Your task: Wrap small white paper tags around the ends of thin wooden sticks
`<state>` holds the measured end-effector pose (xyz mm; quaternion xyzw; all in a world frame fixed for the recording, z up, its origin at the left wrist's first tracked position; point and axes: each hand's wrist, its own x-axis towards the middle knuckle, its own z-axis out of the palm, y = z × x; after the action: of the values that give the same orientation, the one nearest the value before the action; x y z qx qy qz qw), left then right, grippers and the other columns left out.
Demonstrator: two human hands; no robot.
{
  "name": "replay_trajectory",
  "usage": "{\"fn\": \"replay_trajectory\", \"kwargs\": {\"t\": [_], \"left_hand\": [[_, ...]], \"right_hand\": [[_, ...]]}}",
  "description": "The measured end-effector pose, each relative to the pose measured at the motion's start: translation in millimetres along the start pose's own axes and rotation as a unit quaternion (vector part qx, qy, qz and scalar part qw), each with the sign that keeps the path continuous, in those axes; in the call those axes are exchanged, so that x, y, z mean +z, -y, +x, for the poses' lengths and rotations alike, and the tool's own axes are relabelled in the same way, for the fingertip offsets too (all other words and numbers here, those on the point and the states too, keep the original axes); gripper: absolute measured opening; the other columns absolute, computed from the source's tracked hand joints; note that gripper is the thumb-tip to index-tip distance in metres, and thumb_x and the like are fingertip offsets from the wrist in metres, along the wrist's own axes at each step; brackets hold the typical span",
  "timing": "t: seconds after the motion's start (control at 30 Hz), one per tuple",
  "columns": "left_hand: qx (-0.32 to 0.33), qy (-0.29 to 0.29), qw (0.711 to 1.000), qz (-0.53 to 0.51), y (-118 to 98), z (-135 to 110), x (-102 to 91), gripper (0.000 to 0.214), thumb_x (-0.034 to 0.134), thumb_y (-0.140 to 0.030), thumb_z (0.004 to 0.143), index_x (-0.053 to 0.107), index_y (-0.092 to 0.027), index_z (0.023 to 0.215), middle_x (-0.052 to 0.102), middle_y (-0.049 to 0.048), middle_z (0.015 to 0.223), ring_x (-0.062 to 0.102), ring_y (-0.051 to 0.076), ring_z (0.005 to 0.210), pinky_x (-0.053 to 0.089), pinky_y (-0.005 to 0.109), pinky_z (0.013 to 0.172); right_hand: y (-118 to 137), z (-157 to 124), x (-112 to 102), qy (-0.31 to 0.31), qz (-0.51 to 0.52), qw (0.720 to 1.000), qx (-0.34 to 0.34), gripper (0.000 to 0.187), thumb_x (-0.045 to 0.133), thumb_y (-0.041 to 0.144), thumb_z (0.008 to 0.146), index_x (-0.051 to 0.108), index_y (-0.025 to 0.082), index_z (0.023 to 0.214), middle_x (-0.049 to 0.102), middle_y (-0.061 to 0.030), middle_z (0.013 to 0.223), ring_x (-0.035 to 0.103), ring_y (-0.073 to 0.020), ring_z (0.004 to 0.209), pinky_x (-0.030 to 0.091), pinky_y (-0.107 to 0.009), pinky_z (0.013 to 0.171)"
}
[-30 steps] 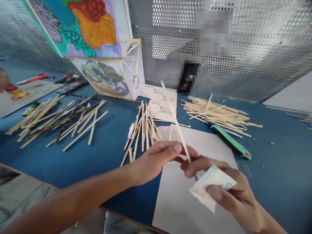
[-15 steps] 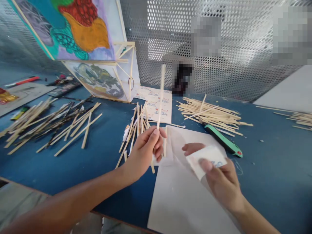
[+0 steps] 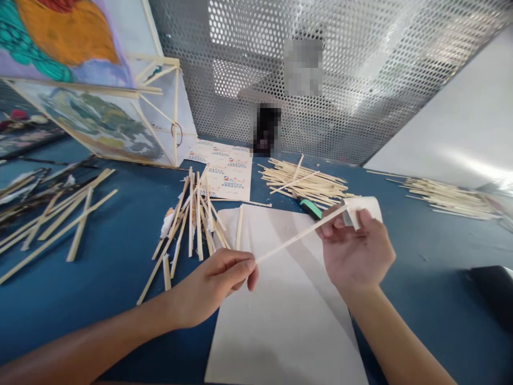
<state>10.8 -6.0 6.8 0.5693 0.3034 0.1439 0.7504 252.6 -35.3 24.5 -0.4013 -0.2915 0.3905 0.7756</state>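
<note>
My left hand (image 3: 216, 283) pinches the near end of a thin pale wooden stick (image 3: 296, 236), which slants up to the right above a white sheet (image 3: 276, 321). The stick's far end runs into a folded piece of white paper (image 3: 363, 208), and my right hand (image 3: 355, 248) grips that paper around the stick. Both hands hover over the white sheet on the blue table (image 3: 120, 256).
Loose sticks lie in a pile (image 3: 192, 219) left of the sheet, another heap (image 3: 304, 182) behind it, more at the far left (image 3: 52, 214) and far right (image 3: 444, 195). A green cutter (image 3: 310, 207) peeks out behind my right hand. Painted kite frames (image 3: 100, 107) lean against the perforated metal wall (image 3: 320, 80).
The stick stood upright in my left hand; now it lies slanted between both hands. My right hand has risen with the folded paper onto the stick's far end. The camera has swung right.
</note>
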Motion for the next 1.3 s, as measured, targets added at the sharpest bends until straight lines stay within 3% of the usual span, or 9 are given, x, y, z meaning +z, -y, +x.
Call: {"fn": "replay_trajectory", "kwargs": {"t": [0.23, 0.47, 0.67, 0.87, 0.97, 1.13, 1.3], "left_hand": [[0.006, -0.010, 0.998, 0.054, -3, -2, -0.1, 0.047, 0.044, -0.051, 0.102, 0.059, -0.016, 0.074, 0.025, -0.0079, 0.056, 0.023, 0.008, 0.049, 0.018, 0.026, 0.048], [-0.008, -0.017, 0.997, 0.072, -5, -2, -0.4, 0.047, 0.043, -0.051, 0.102, 0.056, -0.017, 0.072, 0.026, -0.0078, 0.056, 0.023, 0.007, 0.048, 0.019, 0.025, 0.046], [-0.024, -0.007, 0.996, 0.085, -7, -1, 1.7, 0.048, 0.046, -0.054, 0.100, 0.056, -0.017, 0.072, 0.026, -0.0071, 0.057, 0.024, 0.008, 0.050, 0.019, 0.024, 0.046], [-0.047, 0.045, 0.998, 0.023, -8, 0, -4.6, 0.045, 0.049, -0.048, 0.099, 0.057, -0.016, 0.068, 0.024, -0.0085, 0.051, 0.018, 0.008, 0.045, 0.013, 0.026, 0.044], [-0.049, 0.031, 0.998, 0.001, -12, -1, -7.8, 0.042, 0.049, -0.043, 0.099, 0.057, -0.017, 0.067, 0.020, -0.0097, 0.048, 0.014, 0.007, 0.043, 0.011, 0.027, 0.044], [-0.067, 0.020, 0.997, 0.023, -23, -4, -11.5, 0.038, 0.052, -0.041, 0.098, 0.059, -0.016, 0.070, 0.020, -0.0098, 0.051, 0.014, 0.007, 0.045, 0.012, 0.027, 0.045], [-0.047, 0.014, 0.999, 0.018, -25, -3, -13.6, 0.034, 0.054, -0.043, 0.099, 0.057, -0.017, 0.076, 0.022, -0.0099, 0.054, 0.013, 0.007, 0.046, 0.010, 0.027, 0.045]], "right_hand": [[-4, -1, 0, 0.081, -0.034, 0.996, 0.022, 0.025, 0.059, 0.029, 0.084, 0.064, 0.018, 0.062, 0.048, -0.0006, 0.060, 0.047, -0.0123, 0.056, 0.037, -0.028, 0.054], [2, 1, -1, 0.050, -0.009, 0.999, -0.006, 0.031, 0.052, 0.032, 0.087, 0.064, 0.018, 0.063, 0.050, -0.0018, 0.062, 0.048, -0.0133, 0.052, 0.037, -0.030, 0.052], [1, 5, -2, 0.057, -0.055, 0.997, -0.018, 0.020, 0.060, 0.028, 0.076, 0.064, 0.018, 0.060, 0.052, -0.0017, 0.058, 0.050, -0.0142, 0.052, 0.036, -0.029, 0.050], [8, 11, -6, 0.083, -0.101, 0.991, 0.040, 0.019, 0.059, 0.022, 0.060, 0.053, 0.019, 0.042, 0.042, -0.0005, 0.047, 0.042, -0.0133, 0.048, 0.028, -0.028, 0.045], [13, 17, -10, 0.088, -0.120, 0.986, 0.079, 0.021, 0.062, 0.023, 0.060, 0.050, 0.020, 0.042, 0.037, 0.0005, 0.047, 0.039, -0.0137, 0.049, 0.025, -0.028, 0.044], [22, 28, -24, 0.195, -0.148, 0.960, 0.136, 0.024, 0.063, 0.027, 0.063, 0.046, 0.022, 0.047, 0.030, 0.0031, 0.048, 0.031, -0.0128, 0.048, 0.024, -0.029, 0.047], [23, 26, -36, 0.276, -0.231, 0.914, 0.189, 0.032, 0.068, 0.036, 0.074, 0.049, 0.020, 0.053, 0.042, 0.0012, 0.052, 0.037, -0.0131, 0.050, 0.030, -0.031, 0.051]]}}
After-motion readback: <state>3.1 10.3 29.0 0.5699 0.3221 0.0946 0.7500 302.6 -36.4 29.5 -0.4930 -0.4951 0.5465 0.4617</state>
